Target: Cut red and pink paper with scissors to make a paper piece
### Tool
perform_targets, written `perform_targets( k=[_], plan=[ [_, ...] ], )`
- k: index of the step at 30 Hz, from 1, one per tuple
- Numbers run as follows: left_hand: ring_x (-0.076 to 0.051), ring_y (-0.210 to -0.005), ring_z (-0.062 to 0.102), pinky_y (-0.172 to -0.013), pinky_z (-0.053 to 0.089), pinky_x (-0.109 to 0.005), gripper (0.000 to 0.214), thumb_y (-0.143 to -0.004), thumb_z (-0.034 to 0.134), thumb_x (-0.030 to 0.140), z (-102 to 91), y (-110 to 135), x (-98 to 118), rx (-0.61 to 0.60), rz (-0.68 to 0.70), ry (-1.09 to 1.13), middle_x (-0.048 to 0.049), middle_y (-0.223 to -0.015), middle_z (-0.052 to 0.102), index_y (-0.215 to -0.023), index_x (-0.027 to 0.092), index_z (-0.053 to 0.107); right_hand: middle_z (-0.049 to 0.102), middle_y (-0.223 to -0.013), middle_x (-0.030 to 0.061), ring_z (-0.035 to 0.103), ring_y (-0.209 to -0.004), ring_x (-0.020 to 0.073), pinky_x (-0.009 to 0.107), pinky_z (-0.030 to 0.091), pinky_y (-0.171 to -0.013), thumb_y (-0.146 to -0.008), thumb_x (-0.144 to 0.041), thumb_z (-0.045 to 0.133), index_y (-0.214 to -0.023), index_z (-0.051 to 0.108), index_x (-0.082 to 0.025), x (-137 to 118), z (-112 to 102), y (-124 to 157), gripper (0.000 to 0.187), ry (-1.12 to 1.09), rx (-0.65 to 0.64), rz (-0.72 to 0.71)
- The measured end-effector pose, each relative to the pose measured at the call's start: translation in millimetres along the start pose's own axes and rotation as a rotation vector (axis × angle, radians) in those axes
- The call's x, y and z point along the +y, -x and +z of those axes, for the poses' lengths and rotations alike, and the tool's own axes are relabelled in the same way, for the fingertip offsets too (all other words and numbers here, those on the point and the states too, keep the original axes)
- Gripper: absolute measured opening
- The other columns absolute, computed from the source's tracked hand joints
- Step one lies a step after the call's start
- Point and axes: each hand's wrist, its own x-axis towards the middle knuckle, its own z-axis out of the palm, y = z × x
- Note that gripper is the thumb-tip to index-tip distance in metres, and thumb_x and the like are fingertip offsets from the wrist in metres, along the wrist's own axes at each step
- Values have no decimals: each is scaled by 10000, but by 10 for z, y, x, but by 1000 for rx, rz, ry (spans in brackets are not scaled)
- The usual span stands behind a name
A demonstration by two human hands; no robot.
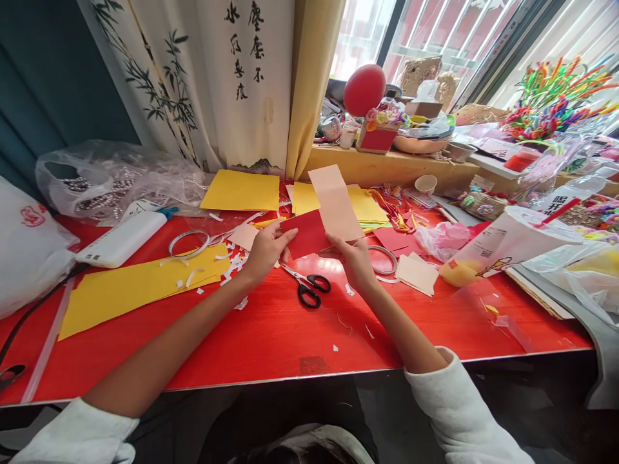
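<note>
Above the red table (271,341), my left hand (267,250) pinches the left side of a red paper piece (305,233). My right hand (352,258) grips the lower end of a long pale pink paper strip (336,196), which tilts up and to the left. The two papers overlap near my right fingers; whether that hand also holds the red one, I cannot tell. Black-handled scissors (309,287) lie on the table just below the papers. White paper scraps (232,269) are scattered by my left hand.
Yellow sheets (145,283) lie at left and back. Two tape rolls (189,245) flank my hands. A white power strip (120,238) and plastic bags stand left. On the right are cream paper squares (418,274), a tilted drink cup (503,248) and craft clutter.
</note>
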Motion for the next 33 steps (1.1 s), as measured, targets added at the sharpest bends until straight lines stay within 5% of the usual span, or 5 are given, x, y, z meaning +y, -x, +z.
perform_targets(
  k=[6, 12, 20, 30, 33],
  plan=[
    [-86, -342, 456, -352, 337, -202, 354, -762, 645, 475, 30, 0, 9, -47, -40, 80, 60, -488, 529, -915, 182, 517, 727, -818, 42, 701, -702, 204, 347, 598, -708, -704, -392, 733, -861, 720, -162, 17, -6, 6, 279, 5, 26, -39],
    [-75, -400, 505, -382, 407, -203, 376, -725, 674, 486, 78, 48, 49, -143, -142, 76, -15, -655, 637, -823, 140, 566, 720, -743, 37, 697, -641, 201, 321, 590, -636, -699, -403, 735, -833, 716, -158, 28, 21, 16, 280, 28, 41, -46],
    [-147, -570, 626, -438, 488, -234, 415, -693, 695, 484, 119, 71, 57, -95, -180, 173, -70, -814, 697, -910, 135, 628, 728, -804, 54, 702, -637, 205, 283, 558, -552, -718, -423, 717, -845, 714, -168, 44, 42, 33, 284, 42, -22, -53],
    [-150, -523, 618, -441, 492, -240, 330, -721, 689, 419, 107, 79, 14, -90, -102, 157, -66, -688, 681, -819, 107, 648, 710, -762, 49, 689, -643, 193, 293, 549, -595, -747, -470, 676, -883, 685, -166, -13, 76, 46, 334, 98, -108, -44],
    [-138, -502, 608, -442, 474, -224, 319, -714, 699, 402, 59, 36, 13, -43, -102, 139, -62, -654, 677, -805, 101, 644, 703, -775, 53, 664, -652, 177, 278, 522, -577, -724, -486, 688, -903, 673, -167, -129, 21, 79, 366, 359, -221, 6]
  ],
)
